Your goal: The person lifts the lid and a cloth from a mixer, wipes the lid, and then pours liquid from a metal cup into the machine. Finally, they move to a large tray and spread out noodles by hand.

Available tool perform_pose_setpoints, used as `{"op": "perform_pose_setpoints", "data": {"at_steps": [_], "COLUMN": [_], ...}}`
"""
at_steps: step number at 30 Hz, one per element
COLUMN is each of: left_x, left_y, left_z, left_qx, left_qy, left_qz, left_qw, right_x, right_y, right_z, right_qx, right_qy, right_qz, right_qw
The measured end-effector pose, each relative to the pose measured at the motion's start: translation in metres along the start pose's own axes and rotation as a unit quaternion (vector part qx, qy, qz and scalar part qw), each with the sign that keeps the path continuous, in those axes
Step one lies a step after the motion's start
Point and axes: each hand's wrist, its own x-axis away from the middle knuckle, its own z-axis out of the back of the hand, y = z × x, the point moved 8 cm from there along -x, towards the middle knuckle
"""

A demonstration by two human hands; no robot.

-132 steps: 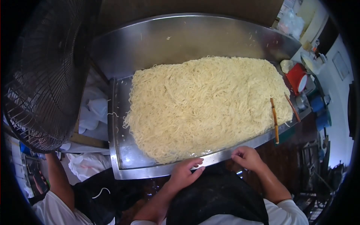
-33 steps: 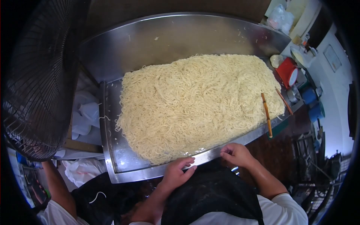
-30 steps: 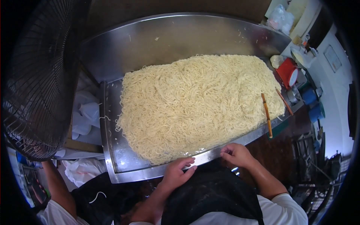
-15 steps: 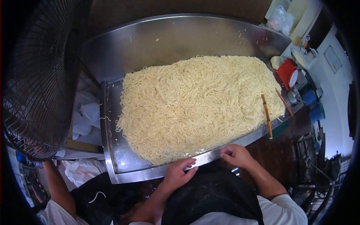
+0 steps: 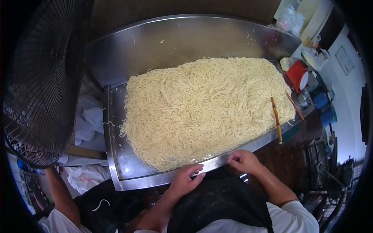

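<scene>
A thick, wide bed of pale yellow noodles (image 5: 202, 108) covers most of a shallow stainless steel tray (image 5: 145, 181). My left hand (image 5: 185, 181) is at the tray's front rim, thumb and fingers apart, holding nothing. To its right, my right hand (image 5: 245, 161) is by the same rim with its fingers curled in loosely and nothing visible in them. Two wooden sticks are at the right end: a bamboo stick (image 5: 276, 120) lies across the noodles' edge and the front rim, and a reddish-brown stick (image 5: 295, 106) leans beside it.
A large black fan (image 5: 40, 77) stands close on the left. Below it, another person's arm (image 5: 62, 194) reaches up. White plastic jugs (image 5: 93, 116) sit left of the tray. A red scale (image 5: 298, 75) and a metal pot (image 5: 305, 99) stand past its right end. The metal back wall (image 5: 194, 39) rises behind.
</scene>
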Motion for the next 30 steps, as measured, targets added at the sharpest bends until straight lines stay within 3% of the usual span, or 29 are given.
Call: {"op": "perform_pose_setpoints", "data": {"at_steps": [30], "left_x": [0.0008], "left_y": [-0.0001], "left_z": [-0.006], "left_qx": [-0.003], "left_qy": [0.007], "left_qz": [-0.004], "left_qw": [1.0], "right_x": [0.0019], "right_y": [0.0047], "right_z": [-0.0027], "right_qx": [-0.003], "right_qy": [-0.016], "right_qz": [-0.014], "right_qw": [1.0]}}
